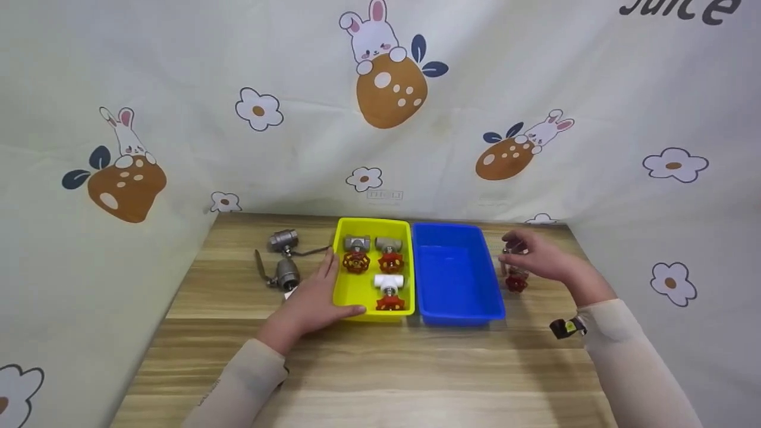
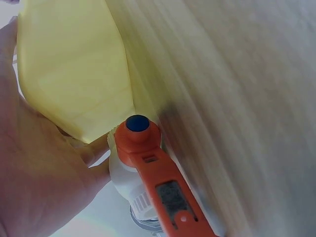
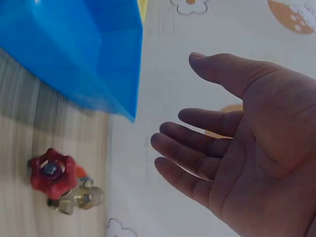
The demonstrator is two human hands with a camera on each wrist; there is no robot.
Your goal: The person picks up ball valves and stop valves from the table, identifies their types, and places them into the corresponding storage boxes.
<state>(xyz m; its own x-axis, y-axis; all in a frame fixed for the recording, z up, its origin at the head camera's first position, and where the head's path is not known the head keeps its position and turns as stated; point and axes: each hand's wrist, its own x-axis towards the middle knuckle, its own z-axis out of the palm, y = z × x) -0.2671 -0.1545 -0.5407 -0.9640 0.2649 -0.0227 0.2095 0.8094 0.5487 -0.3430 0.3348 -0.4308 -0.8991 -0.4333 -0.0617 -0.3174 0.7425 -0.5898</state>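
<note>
Head view: the left hand [image 1: 312, 302] touches a smooth yellow plastic tray [image 1: 358, 289].

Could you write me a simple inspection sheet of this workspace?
Surface: wood-grain table.
Job's things: yellow bin holding three red-handwheel valves; blue bin beside it; two metal lever valves and an orange-levered white valve left of the yellow bin; at least one brass-coloured valve with red handwheel right of the blue bin.
Clutter: nothing seen.
Hands: left hand touches the yellow bin; right hand holds nothing.
Cables: nothing seen.
Surroundings: rabbit-and-flower-print backdrop.
</note>
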